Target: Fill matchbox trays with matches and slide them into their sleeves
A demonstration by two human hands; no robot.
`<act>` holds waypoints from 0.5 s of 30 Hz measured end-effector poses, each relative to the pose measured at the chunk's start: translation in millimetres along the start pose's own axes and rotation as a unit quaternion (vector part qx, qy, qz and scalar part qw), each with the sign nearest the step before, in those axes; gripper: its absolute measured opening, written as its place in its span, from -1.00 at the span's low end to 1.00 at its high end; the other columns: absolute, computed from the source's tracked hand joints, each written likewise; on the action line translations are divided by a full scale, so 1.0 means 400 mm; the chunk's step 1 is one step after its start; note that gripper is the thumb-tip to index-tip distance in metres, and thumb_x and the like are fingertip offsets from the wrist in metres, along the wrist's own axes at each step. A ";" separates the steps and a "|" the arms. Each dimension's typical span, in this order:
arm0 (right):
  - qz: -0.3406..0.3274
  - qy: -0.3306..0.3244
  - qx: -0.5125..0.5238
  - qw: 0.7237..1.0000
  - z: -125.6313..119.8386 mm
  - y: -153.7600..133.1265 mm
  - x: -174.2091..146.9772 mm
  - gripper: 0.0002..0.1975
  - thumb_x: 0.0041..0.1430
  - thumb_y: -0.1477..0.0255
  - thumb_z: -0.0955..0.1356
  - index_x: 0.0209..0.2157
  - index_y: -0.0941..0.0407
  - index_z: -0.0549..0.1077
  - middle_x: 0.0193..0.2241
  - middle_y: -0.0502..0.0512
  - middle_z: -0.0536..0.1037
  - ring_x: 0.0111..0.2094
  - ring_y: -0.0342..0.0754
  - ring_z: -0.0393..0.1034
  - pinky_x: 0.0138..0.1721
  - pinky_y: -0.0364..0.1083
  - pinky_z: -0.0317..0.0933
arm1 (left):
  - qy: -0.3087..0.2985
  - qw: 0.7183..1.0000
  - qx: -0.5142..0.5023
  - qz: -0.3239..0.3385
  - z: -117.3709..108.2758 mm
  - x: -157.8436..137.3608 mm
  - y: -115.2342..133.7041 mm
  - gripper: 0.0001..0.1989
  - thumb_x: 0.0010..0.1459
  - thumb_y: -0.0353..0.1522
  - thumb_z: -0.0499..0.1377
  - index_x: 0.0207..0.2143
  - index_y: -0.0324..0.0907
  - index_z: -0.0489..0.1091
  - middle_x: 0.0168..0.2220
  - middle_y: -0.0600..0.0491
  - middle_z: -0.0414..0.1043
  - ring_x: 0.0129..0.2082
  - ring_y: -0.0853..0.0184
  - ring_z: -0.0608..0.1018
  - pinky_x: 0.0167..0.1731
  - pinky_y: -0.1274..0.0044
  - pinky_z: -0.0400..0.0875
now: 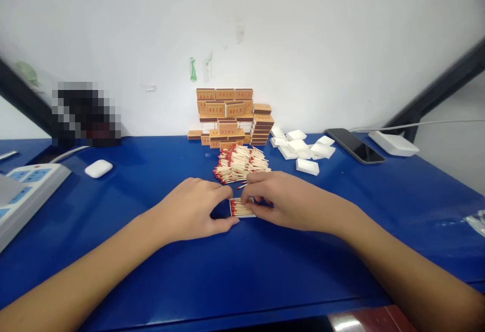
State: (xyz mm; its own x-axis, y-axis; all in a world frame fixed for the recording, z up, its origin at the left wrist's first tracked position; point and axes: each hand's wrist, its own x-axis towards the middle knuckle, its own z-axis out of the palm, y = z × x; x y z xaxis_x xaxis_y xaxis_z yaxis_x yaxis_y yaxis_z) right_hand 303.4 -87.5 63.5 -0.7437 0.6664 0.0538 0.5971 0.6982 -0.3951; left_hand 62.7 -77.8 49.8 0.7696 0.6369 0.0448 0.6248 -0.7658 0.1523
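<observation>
A small white matchbox tray (248, 216) lies on the blue table in front of me, filled with red-headed matches (238, 208). My left hand (193, 208) grips the tray's left end, with the thumb at the near side and a finger at the far side. Over the tray's right part, my right hand (276, 195) has its fingers closed together at the matches, hiding some of them. Just behind my hands rises a loose pile of matches (240, 162), with one or two stray matches at its near edge.
Orange matchboxes (225, 109) are stacked against the wall behind the pile. Several white trays (297, 146) lie in a heap right of it. Farther right are a phone (356, 145) and a white device (394, 143). A white case (99, 169) and power strip (34, 185) lie left.
</observation>
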 end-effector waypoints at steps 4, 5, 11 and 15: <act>0.011 0.001 -0.012 1.000 0.008 0.002 0.002 -0.87 0.31 0.56 0.35 -0.34 0.13 0.49 -0.36 0.03 0.48 -0.34 -0.11 0.33 -0.31 -0.11 0.10 | 0.001 1.000 0.001 -0.001 0.001 0.000 -0.001 -0.72 0.29 -0.13 0.21 -0.26 -0.16 0.47 -0.37 0.08 0.58 -0.44 0.27 0.58 -0.47 0.46 0.21; 0.012 0.000 -0.016 1.000 0.010 0.003 0.002 -0.88 0.30 0.56 0.35 -0.34 0.13 0.49 -0.36 0.02 0.48 -0.34 -0.10 0.33 -0.31 -0.11 0.10 | 0.001 1.000 0.000 -0.001 0.002 0.000 -0.001 -0.72 0.30 -0.13 0.21 -0.25 -0.16 0.48 -0.37 0.08 0.58 -0.44 0.27 0.57 -0.47 0.45 0.21; 0.009 0.027 -0.029 0.999 -0.008 0.009 -0.002 -0.88 0.34 0.54 0.34 -0.29 0.13 0.51 -0.33 0.04 0.50 -0.33 -0.10 0.34 -0.30 -0.11 0.11 | -0.008 1.000 -0.006 -0.006 0.004 0.000 -0.004 -0.71 0.30 -0.11 0.21 -0.21 -0.15 0.50 -0.36 0.09 0.58 -0.41 0.25 0.58 -0.44 0.44 0.24; 0.027 0.089 -0.047 0.995 -0.025 0.035 -0.004 -0.89 0.35 0.53 0.33 -0.23 0.13 0.53 -0.28 0.06 0.52 -0.31 -0.09 0.35 -0.31 -0.11 0.12 | -0.011 1.000 -0.007 -0.015 0.002 0.000 -0.002 -0.70 0.29 -0.10 0.21 -0.16 -0.14 0.51 -0.36 0.09 0.58 -0.41 0.24 0.58 -0.43 0.44 0.26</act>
State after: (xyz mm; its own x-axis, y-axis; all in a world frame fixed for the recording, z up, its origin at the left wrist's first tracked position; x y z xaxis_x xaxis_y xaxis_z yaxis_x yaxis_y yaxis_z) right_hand 316.1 -76.1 67.2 -0.6494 0.7337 0.1997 0.6670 0.6757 -0.3139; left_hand 62.2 -77.3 48.9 0.7539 0.6567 0.0189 0.6453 -0.7456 0.1666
